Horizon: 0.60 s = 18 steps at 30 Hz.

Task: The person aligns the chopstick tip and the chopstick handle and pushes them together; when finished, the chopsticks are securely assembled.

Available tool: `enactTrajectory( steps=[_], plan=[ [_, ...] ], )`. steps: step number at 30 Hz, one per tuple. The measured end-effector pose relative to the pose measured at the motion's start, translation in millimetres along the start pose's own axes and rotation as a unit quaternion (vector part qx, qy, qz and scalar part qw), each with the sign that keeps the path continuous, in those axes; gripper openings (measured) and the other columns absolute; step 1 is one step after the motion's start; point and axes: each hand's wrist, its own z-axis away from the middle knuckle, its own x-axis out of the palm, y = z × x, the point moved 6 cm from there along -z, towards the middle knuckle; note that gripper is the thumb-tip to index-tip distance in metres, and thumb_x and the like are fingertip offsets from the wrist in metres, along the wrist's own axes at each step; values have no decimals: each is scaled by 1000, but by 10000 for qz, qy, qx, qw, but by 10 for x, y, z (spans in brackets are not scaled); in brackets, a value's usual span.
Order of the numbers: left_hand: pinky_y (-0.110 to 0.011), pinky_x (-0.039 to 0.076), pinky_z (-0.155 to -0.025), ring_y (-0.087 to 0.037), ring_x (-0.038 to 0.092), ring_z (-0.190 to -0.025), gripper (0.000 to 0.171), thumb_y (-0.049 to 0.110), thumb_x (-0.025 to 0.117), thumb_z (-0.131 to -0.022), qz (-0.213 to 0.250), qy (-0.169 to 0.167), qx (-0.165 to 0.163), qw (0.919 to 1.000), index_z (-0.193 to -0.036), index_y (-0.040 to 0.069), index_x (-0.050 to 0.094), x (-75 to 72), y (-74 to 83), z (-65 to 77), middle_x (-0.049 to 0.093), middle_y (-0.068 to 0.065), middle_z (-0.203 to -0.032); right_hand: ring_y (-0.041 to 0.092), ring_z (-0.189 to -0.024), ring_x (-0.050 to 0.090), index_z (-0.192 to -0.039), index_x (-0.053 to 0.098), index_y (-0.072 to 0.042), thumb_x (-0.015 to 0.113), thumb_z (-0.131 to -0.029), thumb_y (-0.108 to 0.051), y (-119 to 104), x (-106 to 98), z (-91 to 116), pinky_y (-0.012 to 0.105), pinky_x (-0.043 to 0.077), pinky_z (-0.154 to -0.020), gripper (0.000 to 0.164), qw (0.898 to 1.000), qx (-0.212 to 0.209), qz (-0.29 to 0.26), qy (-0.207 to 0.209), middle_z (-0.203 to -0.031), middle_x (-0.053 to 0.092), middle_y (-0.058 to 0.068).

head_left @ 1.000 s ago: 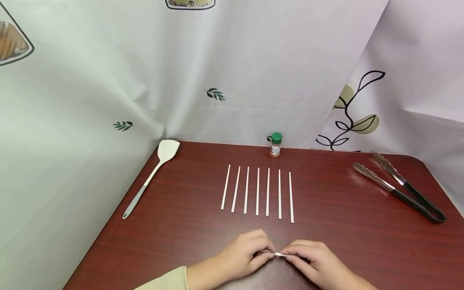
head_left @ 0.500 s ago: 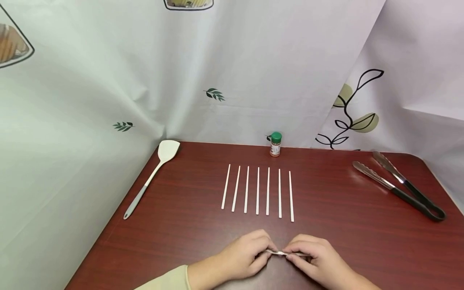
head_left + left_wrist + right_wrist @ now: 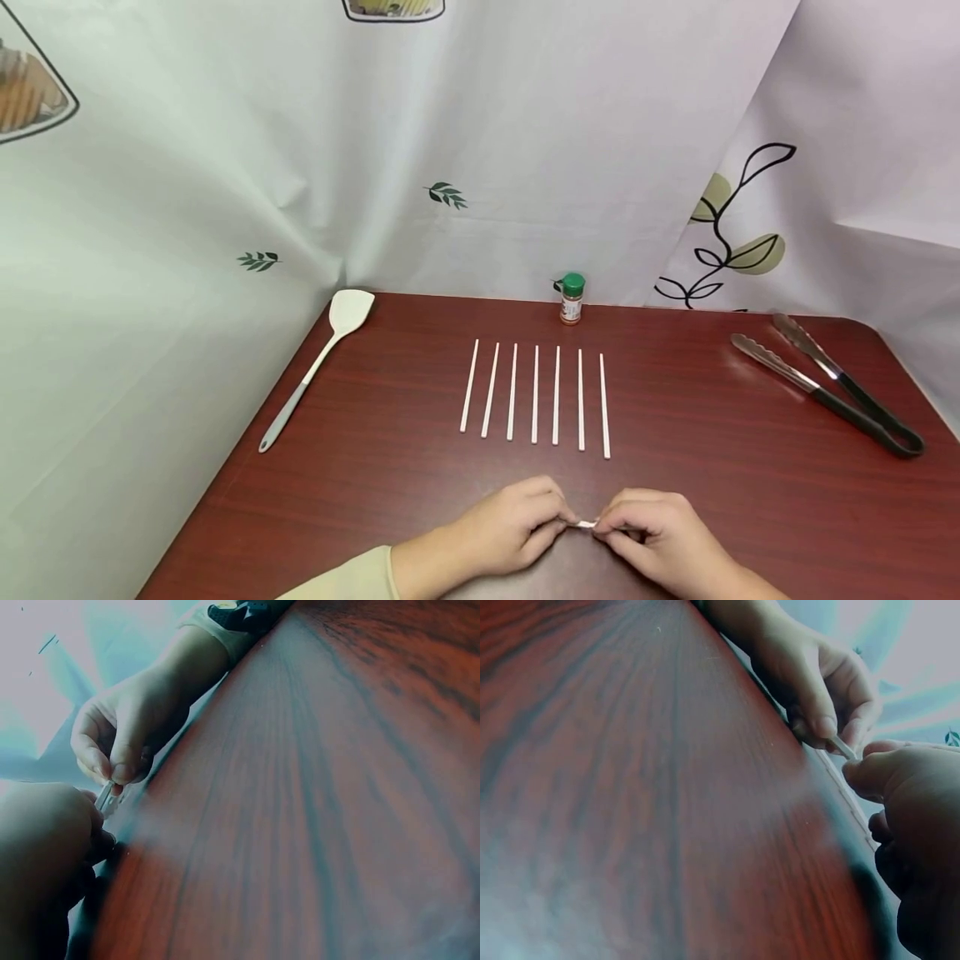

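Low in the head view, my left hand (image 3: pixel 517 525) pinches one end of a thin, pale, stick-like piece (image 3: pixel 584 524) between thumb and fingertips. Facing it, my right hand (image 3: pixel 660 529) pinches the other end. Only a short stretch shows in the narrow gap between the hands, so its kind is unclear. Both wrist views show the pale piece (image 3: pixel 106 796) between the fingertips, near the table edge. Beyond the hands, several white chopsticks (image 3: pixel 535 396) lie side by side in a spaced row, tips pointing away.
A white spatula with grey handle (image 3: pixel 318 362) lies along the left table edge. At the back stands a green-capped spice jar (image 3: pixel 572 298). Metal tongs with black handles (image 3: pixel 832 387) lie spread at the right. A printed white cloth (image 3: pixel 600 150) hangs behind the table (image 3: pixel 360 492).
The visible stretch of the pale piece has shifted and now shows less beside the right hand's fingers. Both hands stay nearly in place, fingertips adjusting slightly. The chopsticks have not moved.
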Motion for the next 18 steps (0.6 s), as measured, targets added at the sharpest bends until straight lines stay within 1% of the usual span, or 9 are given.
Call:
enactTrajectory(
  steps=[5,6,10,11,13,15,16,17,18],
  plan=[
    [-10,47,-96,-4,64,-98,9,7,69,-101,-222,131,184,9995,-109,11,72,11,16,-31,65,3,-104,11,-83,74,-98,78,-14,76,-100,-10,27,-9,-1,16,56,-72,5,9999,142,63,62,-93,76,1],
    [-10,47,-96,-4,64,-98,9,6,68,-102,-225,157,184,9995,-109,10,72,15,15,-38,65,3,-104,11,-83,74,-98,78,-14,78,-98,-7,34,-11,-2,16,56,-72,7,9997,203,89,77,-93,77,1],
    [-10,46,-97,-6,64,-99,10,5,65,-102,-285,241,219,9991,-108,10,72,38,17,-59,64,2,-105,12,-83,74,-97,78,-14,82,-85,8,45,-16,-8,15,56,-71,26,9992,339,152,136,-93,77,1],
    [-10,46,-97,-6,65,-99,10,5,64,-103,-289,253,245,9990,-108,9,71,44,20,-62,64,2,-105,12,-83,74,-97,79,-14,83,-85,8,38,-18,-14,15,56,-71,25,9993,296,147,167,-93,77,1],
    [-11,46,-98,-6,65,-100,10,5,64,-103,-307,279,325,9986,-108,9,71,52,31,-62,64,1,-105,14,-82,74,-96,79,-12,82,-88,5,16,-17,-30,17,57,-72,19,9997,119,79,220,-91,77,3],
    [-11,46,-99,-7,65,-100,10,5,63,-103,-326,315,429,9981,-108,9,70,56,44,-60,64,1,-105,16,-80,74,-95,79,-10,79,-96,-2,-17,-17,-55,18,58,-72,8,9995,-90,18,289,-90,76,4],
    [-11,46,-99,-7,65,-101,10,4,63,-103,-323,340,486,9977,-108,9,70,55,51,-60,64,0,-105,17,-79,74,-94,79,-9,77,-99,-6,-34,-17,-68,19,58,-73,6,9993,-196,-8,328,-89,76,5],
    [-11,46,-99,-7,65,-100,10,4,63,-103,-325,362,523,9974,-108,8,70,51,55,-60,64,0,-105,17,-79,74,-94,79,-9,75,-101,-9,-51,-19,-81,19,59,-73,8,9989,-282,-25,367,-88,76,5],
    [-11,46,-99,-7,65,-100,10,4,64,-102,-345,388,564,9971,-109,8,70,48,59,-59,63,0,-105,18,-78,74,-93,78,-8,75,-101,-10,-67,-21,-94,19,59,-73,9,9986,-346,-53,401,-88,76,6]
  ],
)
